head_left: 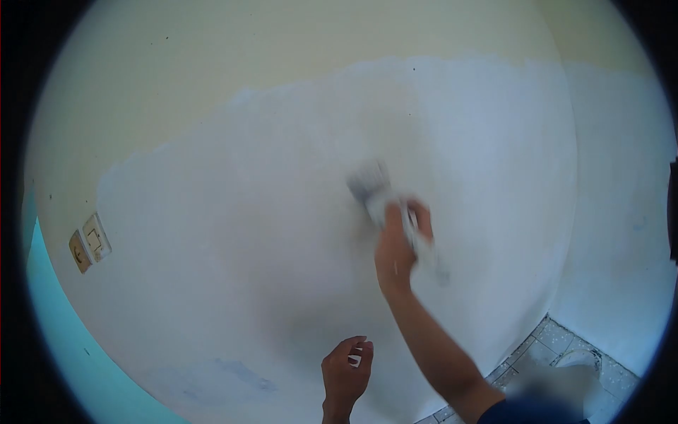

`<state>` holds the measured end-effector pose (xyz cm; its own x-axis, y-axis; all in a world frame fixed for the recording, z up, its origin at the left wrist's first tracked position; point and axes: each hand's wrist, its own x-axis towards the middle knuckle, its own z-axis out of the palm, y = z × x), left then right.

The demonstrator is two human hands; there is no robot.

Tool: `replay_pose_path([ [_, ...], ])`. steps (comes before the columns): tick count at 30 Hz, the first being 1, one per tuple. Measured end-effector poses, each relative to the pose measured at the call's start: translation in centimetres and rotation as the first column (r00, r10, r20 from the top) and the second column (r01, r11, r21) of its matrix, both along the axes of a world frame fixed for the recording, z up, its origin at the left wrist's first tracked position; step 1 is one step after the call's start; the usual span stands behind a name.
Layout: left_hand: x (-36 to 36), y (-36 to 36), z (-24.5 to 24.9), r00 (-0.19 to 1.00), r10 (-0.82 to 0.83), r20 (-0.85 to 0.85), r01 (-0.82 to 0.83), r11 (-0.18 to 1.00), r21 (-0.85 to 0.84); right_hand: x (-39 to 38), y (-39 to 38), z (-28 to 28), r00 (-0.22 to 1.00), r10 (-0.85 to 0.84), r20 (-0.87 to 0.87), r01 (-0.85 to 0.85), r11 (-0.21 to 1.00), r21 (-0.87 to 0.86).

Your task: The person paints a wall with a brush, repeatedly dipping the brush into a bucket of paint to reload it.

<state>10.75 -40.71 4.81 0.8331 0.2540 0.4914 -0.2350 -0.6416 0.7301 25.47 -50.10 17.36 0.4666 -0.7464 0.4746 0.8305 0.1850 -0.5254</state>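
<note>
A paintbrush (369, 185), blurred by motion, lies with its bristles against the wall (282, 177) near the middle of the view. My right hand (402, 240) is closed around its pale handle, whose end sticks out below the hand to the right. Lower down, my left hand (347, 371) is raised in front of the wall with its fingers curled; a small white patch shows between thumb and fingers, too small to name. White paint covers the lower wall, with a beige area above its uneven edge.
A socket (80, 251) and a switch (97, 237) sit on the wall at the left. A turquoise surface (63, 325) shows at the lower left. At the lower right are floor tiles (553, 338), a wall corner and a blurred whitish container (583, 360).
</note>
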Motion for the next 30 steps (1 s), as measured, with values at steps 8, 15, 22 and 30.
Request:
replay_pose_path([
  [8, -0.1, 1.7, -2.0, 1.000, 0.011, 0.019, -0.012, 0.998, 0.056, -4.9, -5.4, -32.6, 0.860, 0.179, -0.477, -0.070, 0.969, 0.237],
  [15, 1.3, -1.3, -4.1, 0.976, -0.187, -0.112, 0.202, 0.970, 0.136, -0.5, -7.4, -23.8, 0.937, 0.210, -0.279, -0.173, 0.973, 0.151],
  [22, 0.7, 0.1, -4.1, 0.984, -0.125, -0.131, 0.142, 0.981, 0.133, -3.7, -9.2, -45.2, 0.636, 0.238, -0.734, -0.027, 0.958, 0.286],
  [30, 0.0, 0.0, -5.7, 0.978, -0.086, -0.189, 0.104, 0.991, 0.087, -2.7, -8.5, -17.1, 0.921, 0.329, -0.206, -0.276, 0.928, 0.249],
])
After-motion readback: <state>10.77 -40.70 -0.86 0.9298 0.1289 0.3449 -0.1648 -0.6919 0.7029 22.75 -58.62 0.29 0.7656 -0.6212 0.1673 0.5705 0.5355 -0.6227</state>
